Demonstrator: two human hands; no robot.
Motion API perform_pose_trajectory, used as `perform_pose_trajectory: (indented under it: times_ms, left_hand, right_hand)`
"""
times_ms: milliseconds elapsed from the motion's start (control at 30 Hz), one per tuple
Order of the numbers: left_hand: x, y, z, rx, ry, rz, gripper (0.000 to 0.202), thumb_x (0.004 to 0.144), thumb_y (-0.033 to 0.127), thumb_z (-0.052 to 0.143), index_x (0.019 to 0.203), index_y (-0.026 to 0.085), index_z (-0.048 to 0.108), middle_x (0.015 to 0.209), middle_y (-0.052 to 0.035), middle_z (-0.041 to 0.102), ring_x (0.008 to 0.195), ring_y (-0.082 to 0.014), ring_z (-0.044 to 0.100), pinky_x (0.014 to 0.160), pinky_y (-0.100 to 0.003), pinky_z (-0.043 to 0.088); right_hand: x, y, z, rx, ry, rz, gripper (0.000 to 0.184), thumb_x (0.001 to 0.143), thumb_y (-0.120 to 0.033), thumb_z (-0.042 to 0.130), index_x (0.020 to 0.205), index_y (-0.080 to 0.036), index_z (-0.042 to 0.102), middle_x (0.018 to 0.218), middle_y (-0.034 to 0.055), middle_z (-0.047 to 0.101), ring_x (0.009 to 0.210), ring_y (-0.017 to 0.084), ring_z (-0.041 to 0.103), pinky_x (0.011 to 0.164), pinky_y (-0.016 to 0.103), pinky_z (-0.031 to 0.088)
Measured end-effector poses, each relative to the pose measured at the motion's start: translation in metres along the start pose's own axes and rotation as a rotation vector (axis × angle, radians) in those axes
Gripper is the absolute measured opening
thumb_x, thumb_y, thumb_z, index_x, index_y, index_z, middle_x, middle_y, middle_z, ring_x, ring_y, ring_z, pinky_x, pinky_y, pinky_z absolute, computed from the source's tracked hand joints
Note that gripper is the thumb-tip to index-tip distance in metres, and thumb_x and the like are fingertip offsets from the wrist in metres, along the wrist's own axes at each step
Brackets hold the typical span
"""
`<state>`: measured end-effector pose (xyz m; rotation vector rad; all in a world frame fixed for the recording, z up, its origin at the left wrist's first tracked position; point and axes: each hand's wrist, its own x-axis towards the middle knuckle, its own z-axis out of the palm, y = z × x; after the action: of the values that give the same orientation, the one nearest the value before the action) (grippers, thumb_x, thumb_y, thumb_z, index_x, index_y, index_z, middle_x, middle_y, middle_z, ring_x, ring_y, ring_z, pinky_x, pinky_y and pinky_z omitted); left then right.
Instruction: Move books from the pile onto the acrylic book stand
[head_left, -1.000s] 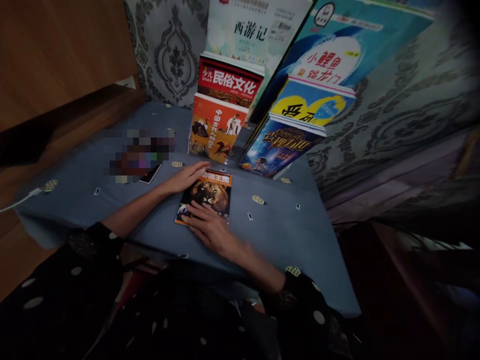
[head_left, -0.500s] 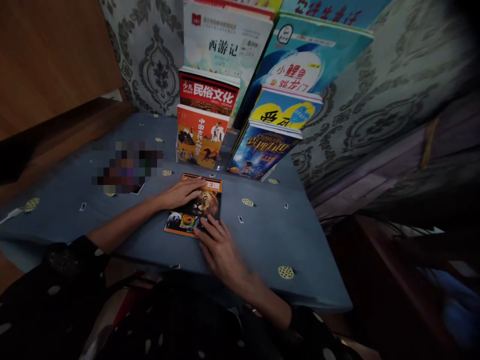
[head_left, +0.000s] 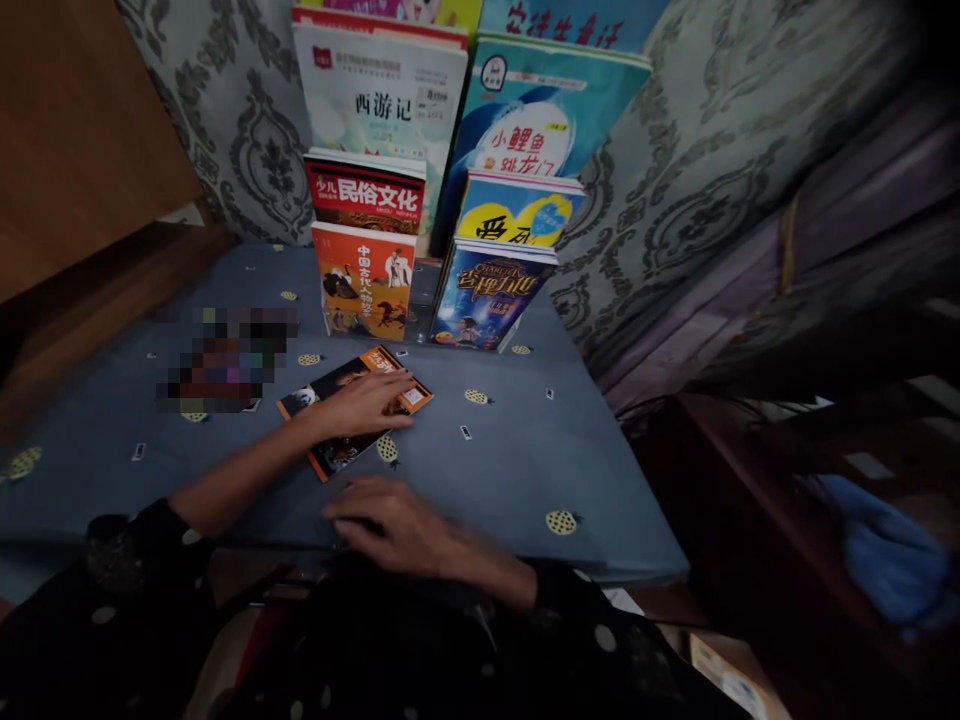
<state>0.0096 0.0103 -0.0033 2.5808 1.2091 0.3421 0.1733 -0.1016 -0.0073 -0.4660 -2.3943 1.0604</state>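
Note:
A thin orange and black picture book point(head_left: 330, 390) lies flat and turned at an angle on the blue tablecloth point(head_left: 510, 450). My left hand point(head_left: 364, 402) rests flat on its cover, fingers stretched out. My right hand point(head_left: 394, 525) lies palm down at the table's near edge, off the book, fingers spread and somewhat blurred.
A tiered stand at the back holds several upright books: an orange one point(head_left: 365, 280), a red one point(head_left: 365, 192), a dark blue one point(head_left: 484, 297), a yellow one point(head_left: 517, 212). A pixelated patch point(head_left: 225, 357) covers something at left. Patterned curtain point(head_left: 712, 150) right.
The book has been turned anticlockwise and slid left under my left hand. My right hand has come off the book and drawn back to the table's near edge.

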Motion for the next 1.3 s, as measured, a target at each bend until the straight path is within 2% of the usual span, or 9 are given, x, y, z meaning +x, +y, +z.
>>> perform_pose_trajectory:
  times_ms: [100, 200, 333, 467, 567, 733, 967, 1133, 1300]
  left_hand:
    - [0.002, 0.021, 0.011, 0.139, 0.051, -0.065, 0.056, 0.096, 0.048, 0.053, 0.14, 0.013, 0.051, 0.15, -0.0194, 0.05, 0.142, -0.0317, 0.044, 0.118, -0.046, 0.031]
    - [0.012, 0.041, 0.015, 0.252, 0.089, -0.163, 0.04, 0.098, 0.037, 0.052, 0.128, 0.011, 0.057, 0.139, -0.0208, 0.058, 0.131, -0.0337, 0.054, 0.111, -0.049, 0.039]
    - [0.022, 0.056, 0.01, 0.362, 0.071, -0.211, 0.022, 0.098, 0.025, 0.05, 0.11, 0.012, 0.063, 0.118, -0.0172, 0.067, 0.116, -0.0297, 0.063, 0.097, -0.04, 0.05]
    - [0.023, 0.06, 0.006, 0.41, 0.033, -0.229, 0.024, 0.101, 0.023, 0.043, 0.102, 0.013, 0.065, 0.107, -0.0144, 0.069, 0.106, -0.0261, 0.067, 0.085, -0.034, 0.054]
    - [0.022, 0.061, 0.007, 0.426, 0.053, -0.205, 0.025, 0.102, 0.022, 0.043, 0.102, 0.013, 0.066, 0.108, -0.0138, 0.07, 0.105, -0.0253, 0.068, 0.086, -0.033, 0.054]
    - [0.018, 0.057, 0.014, 0.391, 0.131, -0.162, 0.021, 0.101, 0.024, 0.049, 0.109, 0.015, 0.067, 0.117, -0.0136, 0.068, 0.112, -0.0255, 0.066, 0.093, -0.037, 0.054]
    - [0.009, 0.045, 0.019, 0.355, 0.201, -0.071, 0.028, 0.1, 0.025, 0.05, 0.123, 0.02, 0.066, 0.128, -0.0129, 0.067, 0.117, -0.0265, 0.065, 0.099, -0.041, 0.053]
    - [0.005, 0.037, 0.021, 0.311, 0.206, -0.097, 0.035, 0.102, 0.031, 0.046, 0.129, 0.018, 0.064, 0.137, -0.013, 0.064, 0.126, -0.026, 0.061, 0.107, -0.042, 0.048]
    - [0.009, 0.015, 0.01, 0.32, 0.182, -0.194, 0.037, 0.101, 0.027, 0.042, 0.128, 0.012, 0.063, 0.139, -0.0145, 0.062, 0.128, -0.0256, 0.06, 0.11, -0.04, 0.046]
  right_hand:
    - [-0.012, 0.009, -0.024, 0.05, 0.153, 0.145, 0.026, 0.098, -0.025, 0.053, 0.109, -0.019, 0.075, 0.103, 0.0059, 0.079, 0.096, 0.018, 0.074, 0.088, 0.031, 0.057]
    - [-0.023, 0.017, -0.044, 0.072, 0.28, 0.228, 0.028, 0.098, -0.027, 0.051, 0.104, -0.02, 0.077, 0.1, 0.0053, 0.08, 0.092, 0.019, 0.075, 0.084, 0.032, 0.058]
    - [-0.034, 0.027, -0.061, 0.042, 0.366, 0.25, 0.029, 0.097, -0.03, 0.051, 0.099, -0.019, 0.078, 0.097, 0.0057, 0.08, 0.089, 0.021, 0.075, 0.084, 0.032, 0.058]
    - [-0.04, 0.036, -0.068, 0.019, 0.426, 0.304, 0.029, 0.097, -0.033, 0.052, 0.1, -0.02, 0.078, 0.094, 0.0054, 0.08, 0.086, 0.022, 0.075, 0.076, 0.031, 0.058]
    - [-0.041, 0.04, -0.072, 0.0, 0.46, 0.307, 0.028, 0.097, -0.031, 0.052, 0.1, -0.021, 0.078, 0.094, 0.0046, 0.08, 0.087, 0.022, 0.075, 0.076, 0.031, 0.057]
    - [-0.032, 0.051, -0.081, -0.122, 0.536, 0.28, 0.028, 0.098, -0.028, 0.05, 0.108, -0.022, 0.076, 0.106, 0.0054, 0.078, 0.1, 0.021, 0.071, 0.093, 0.036, 0.054]
    - [-0.014, 0.082, -0.081, -0.282, 0.51, 0.277, 0.034, 0.102, -0.026, 0.042, 0.125, -0.023, 0.066, 0.119, 0.0082, 0.072, 0.113, 0.022, 0.065, 0.102, 0.04, 0.05]
    - [-0.015, 0.083, -0.078, -0.363, 0.456, 0.286, 0.033, 0.101, -0.024, 0.042, 0.125, -0.02, 0.065, 0.119, 0.0106, 0.071, 0.113, 0.024, 0.063, 0.103, 0.043, 0.049]
    - [-0.015, 0.082, -0.078, -0.459, 0.408, 0.278, 0.032, 0.097, -0.017, 0.046, 0.124, -0.018, 0.063, 0.119, 0.0119, 0.07, 0.114, 0.025, 0.061, 0.103, 0.043, 0.049]
